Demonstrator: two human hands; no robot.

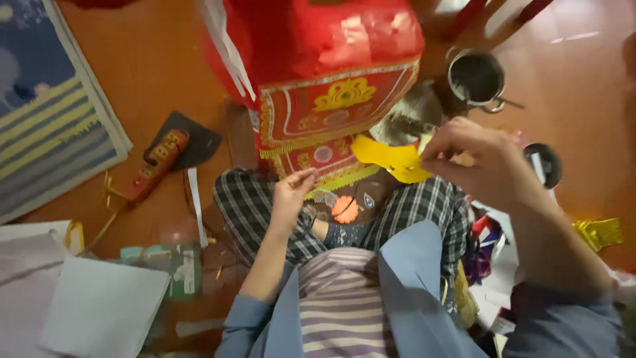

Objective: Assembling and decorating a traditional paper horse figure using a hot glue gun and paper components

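Yellow cutout pinched at the red lantern's lower edge.
Right hand [480, 159] fingers grip the yellow paper piece [391, 160] at three o'clock of the red lantern [324, 79]; left hand [291, 192], fingers curled, touches its fringe; thin paper could crease or tear.

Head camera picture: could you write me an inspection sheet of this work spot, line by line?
Surface: orange-brown floor; the person sits on it, legs in checked trousers.
Job's things: yellow paper cutout; red box with gold trim, in front of the knees.
Clutter: white sheets, striped mat, glue stick on a dark pad, metal pot, gold foil scrap, paper scraps by the right leg.
Hands: right hand pinches the cutout against the box; left hand touches the box's lower gold edge.
Cables: nothing seen.
Surroundings: red chair legs at the top edge.
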